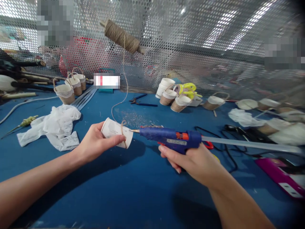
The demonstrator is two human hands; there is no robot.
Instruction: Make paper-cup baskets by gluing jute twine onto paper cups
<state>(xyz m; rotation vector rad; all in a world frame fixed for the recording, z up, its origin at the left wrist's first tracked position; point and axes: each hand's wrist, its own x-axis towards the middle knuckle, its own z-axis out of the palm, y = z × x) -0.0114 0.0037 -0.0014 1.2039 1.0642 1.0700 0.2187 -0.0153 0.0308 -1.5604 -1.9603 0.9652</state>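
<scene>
My left hand (96, 143) grips a small white paper cup (113, 131) held on its side above the blue table (124, 190). A strand of brown twine (124, 79) loops round the cup near its rim and runs up to a twine spool (122, 37) hanging on the mesh wall. My right hand (193, 160) is wrapped round a blue glue gun (171, 137). Its metal nozzle touches the cup's rim where the twine sits. A clear glue stick (250, 144) juts out of the gun's back to the right.
Twine-wrapped cups (69, 87) stand at the back left, more cups (177, 98) at the back centre and right. A crumpled white plastic bag (56, 127) lies left. Blue-handled pliers (140, 101), black cables (228, 149) and a magenta box (281, 175) lie around. Someone in red sits behind the mesh.
</scene>
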